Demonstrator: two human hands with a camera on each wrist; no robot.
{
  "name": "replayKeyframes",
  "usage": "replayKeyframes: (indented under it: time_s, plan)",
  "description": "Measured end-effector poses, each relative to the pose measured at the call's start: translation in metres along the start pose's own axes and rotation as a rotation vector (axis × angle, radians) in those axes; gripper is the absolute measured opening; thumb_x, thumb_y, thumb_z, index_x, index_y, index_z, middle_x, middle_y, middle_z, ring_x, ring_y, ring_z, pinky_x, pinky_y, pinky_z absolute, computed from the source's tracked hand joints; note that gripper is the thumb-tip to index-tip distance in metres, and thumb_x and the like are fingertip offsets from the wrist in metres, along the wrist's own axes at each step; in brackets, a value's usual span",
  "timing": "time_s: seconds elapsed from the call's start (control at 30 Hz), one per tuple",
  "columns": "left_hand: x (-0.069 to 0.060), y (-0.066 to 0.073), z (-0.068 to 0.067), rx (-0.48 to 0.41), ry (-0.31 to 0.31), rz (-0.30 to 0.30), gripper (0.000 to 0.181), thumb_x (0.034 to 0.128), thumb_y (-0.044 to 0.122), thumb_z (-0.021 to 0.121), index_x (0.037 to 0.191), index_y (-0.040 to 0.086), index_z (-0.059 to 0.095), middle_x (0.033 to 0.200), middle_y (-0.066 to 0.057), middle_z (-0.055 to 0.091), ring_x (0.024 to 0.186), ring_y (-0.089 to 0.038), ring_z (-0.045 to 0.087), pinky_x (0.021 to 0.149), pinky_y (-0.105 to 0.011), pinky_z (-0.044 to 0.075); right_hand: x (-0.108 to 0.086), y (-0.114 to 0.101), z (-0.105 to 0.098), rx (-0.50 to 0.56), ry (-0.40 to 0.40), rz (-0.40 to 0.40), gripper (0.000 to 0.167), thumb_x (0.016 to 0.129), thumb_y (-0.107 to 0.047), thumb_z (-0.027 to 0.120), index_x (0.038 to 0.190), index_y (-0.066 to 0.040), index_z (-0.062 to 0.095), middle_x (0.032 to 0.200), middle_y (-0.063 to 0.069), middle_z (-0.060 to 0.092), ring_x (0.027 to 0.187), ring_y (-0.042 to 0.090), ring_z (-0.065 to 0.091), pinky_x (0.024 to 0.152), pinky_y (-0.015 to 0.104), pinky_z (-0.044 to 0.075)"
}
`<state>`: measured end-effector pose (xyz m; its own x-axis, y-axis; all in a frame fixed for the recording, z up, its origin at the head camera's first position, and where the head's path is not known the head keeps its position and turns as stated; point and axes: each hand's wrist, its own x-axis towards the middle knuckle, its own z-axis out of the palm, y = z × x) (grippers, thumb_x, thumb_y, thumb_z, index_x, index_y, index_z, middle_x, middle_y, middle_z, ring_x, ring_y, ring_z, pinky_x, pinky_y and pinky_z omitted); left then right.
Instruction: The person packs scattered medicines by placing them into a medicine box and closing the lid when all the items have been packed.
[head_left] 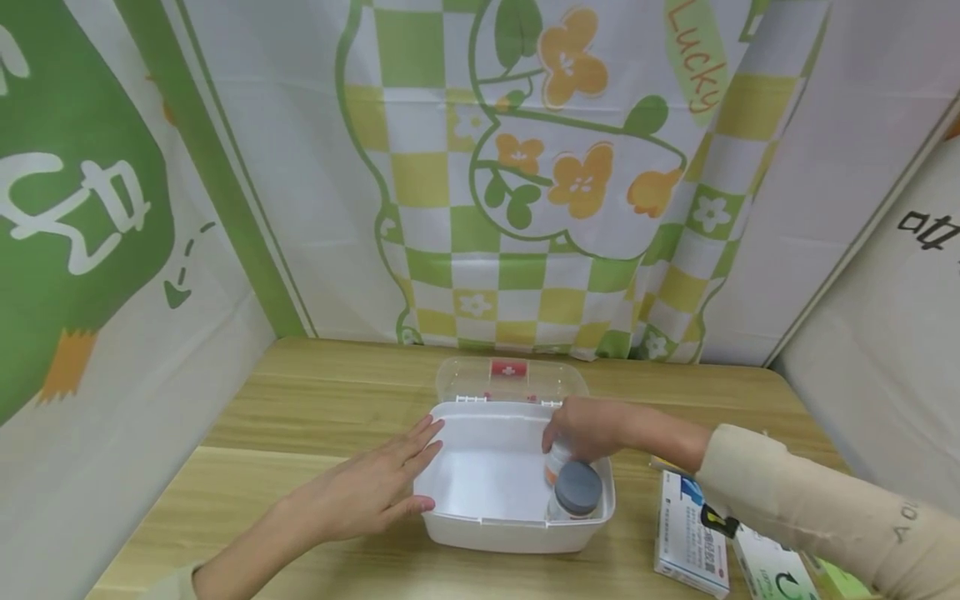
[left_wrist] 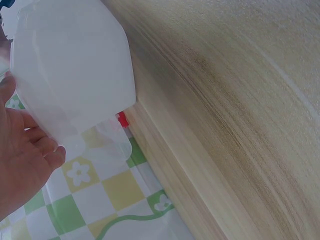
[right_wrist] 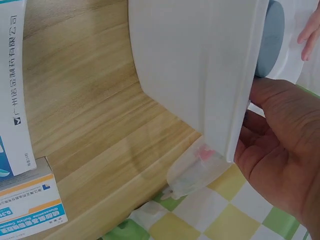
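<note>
A white plastic box (head_left: 517, 537) stands on the wooden table, its clear lid (head_left: 465, 379) with a red cross label swung back behind it. My left hand (head_left: 375, 492) rests against the left rim, fingers extended; the left wrist view shows its fingertips along the box wall (left_wrist: 75, 65). Inside the right end, my right hand (head_left: 588, 427) holds a small white bottle (head_left: 556, 463) with an orange band, partly hidden by the fingers. Just in front of that bottle sits a jar with a grey lid (head_left: 579, 487), in the box's front right corner.
Right of the box, below the right sleeve, lie a white and blue medicine carton (head_left: 686, 533), another white carton (head_left: 772, 567) and a green item (head_left: 842, 581). An orange and blue carton (right_wrist: 32, 210) shows in the right wrist view. A patterned curtain (head_left: 525, 275) hangs behind the table.
</note>
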<state>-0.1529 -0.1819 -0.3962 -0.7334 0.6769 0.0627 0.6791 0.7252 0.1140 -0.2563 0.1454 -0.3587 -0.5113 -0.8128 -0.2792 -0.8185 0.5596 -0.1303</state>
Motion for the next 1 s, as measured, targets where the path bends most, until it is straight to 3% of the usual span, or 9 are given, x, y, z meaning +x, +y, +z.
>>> replayKeyframes:
  time_s: [0.27,0.4,0.57,0.8,1.0]
  plan:
    - [0.000,0.000,0.000,0.004,-0.010,-0.002,0.077,0.1026,0.058,0.035,0.152,-0.001,0.036,0.165,-0.017,0.022,0.153,-0.032,0.023,0.119,-0.046,0.036,0.001,0.001,0.007,-0.060,-0.103,-0.018,0.032,0.088,0.002,0.064,0.112,-0.016,0.075,0.109,-0.003,0.075,0.096,0.006,0.066,0.087,0.021,0.055]
    - [0.000,0.000,0.000,-0.003,-0.012,-0.003,0.077,0.1028,0.058,0.035,0.152,-0.001,0.036,0.166,-0.017,0.021,0.153,-0.032,0.022,0.119,-0.046,0.035,0.001,0.001,0.009,-0.100,-0.111,-0.058,0.032,0.089,0.001,0.065,0.114,-0.016,0.074,0.110,-0.001,0.076,0.100,0.008,0.069,0.090,0.021,0.056]
    - [0.000,0.000,0.000,-0.009,0.005,0.009,0.075,0.1033,0.055,0.038,0.152,-0.002,0.036,0.165,-0.018,0.023,0.152,-0.033,0.024,0.118,-0.047,0.036,-0.002,-0.001,0.001,-0.096,-0.135,-0.019,0.035,0.090,0.000,0.064,0.119,-0.016,0.072,0.114,-0.001,0.074,0.102,0.009,0.067,0.092,0.024,0.057]
    - [0.001,0.000,-0.001,-0.026,-0.002,0.000,0.073,0.1030,0.052,0.043,0.152,-0.002,0.036,0.165,-0.018,0.022,0.153,-0.033,0.023,0.118,-0.048,0.036,-0.017,-0.002,-0.015,-0.052,-0.057,-0.042,0.040,0.081,-0.002,0.079,0.120,-0.009,0.070,0.119,0.004,0.072,0.111,0.021,0.066,0.098,0.033,0.055]
    - [0.000,0.001,-0.001,-0.037,-0.009,-0.009,0.074,0.1027,0.053,0.043,0.152,-0.001,0.036,0.165,-0.017,0.021,0.153,-0.033,0.023,0.118,-0.048,0.035,-0.039,-0.005,-0.024,-0.030,0.069,-0.076,0.039,0.082,-0.002,0.079,0.119,-0.005,0.068,0.119,0.009,0.072,0.111,0.026,0.068,0.095,0.037,0.057]
